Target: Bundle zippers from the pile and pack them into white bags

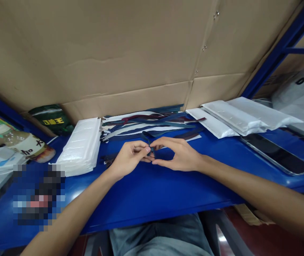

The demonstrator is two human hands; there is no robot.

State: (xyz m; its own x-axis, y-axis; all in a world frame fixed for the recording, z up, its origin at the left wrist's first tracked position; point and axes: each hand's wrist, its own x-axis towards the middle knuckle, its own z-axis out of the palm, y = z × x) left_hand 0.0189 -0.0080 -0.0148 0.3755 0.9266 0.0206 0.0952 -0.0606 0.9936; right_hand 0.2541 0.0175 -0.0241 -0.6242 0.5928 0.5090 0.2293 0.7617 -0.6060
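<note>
My left hand (132, 158) pinches a dark blue-green zipper (147, 136) between thumb and fingers. From the other side, my right hand (180, 154) grips the same zipper, its thumb and forefinger curved around a gap. A loop of the tape stands up above the fingertips; the rest of the fold is partly hidden by them. Just behind my hands lies a loose pile of zippers (141, 122) in white, navy, dark red and teal, with their pulls gathered at the left. Another dark zipper (109, 160) lies close to my left wrist.
On the blue table (152, 199), a stack of white padded packets (80, 142) stands left. More white padded mailers (234, 115) lie at right, beside a phone (278, 153). A bottle (29, 144) and green bag (52, 119) are far left. A cardboard wall (125, 53) closes the back.
</note>
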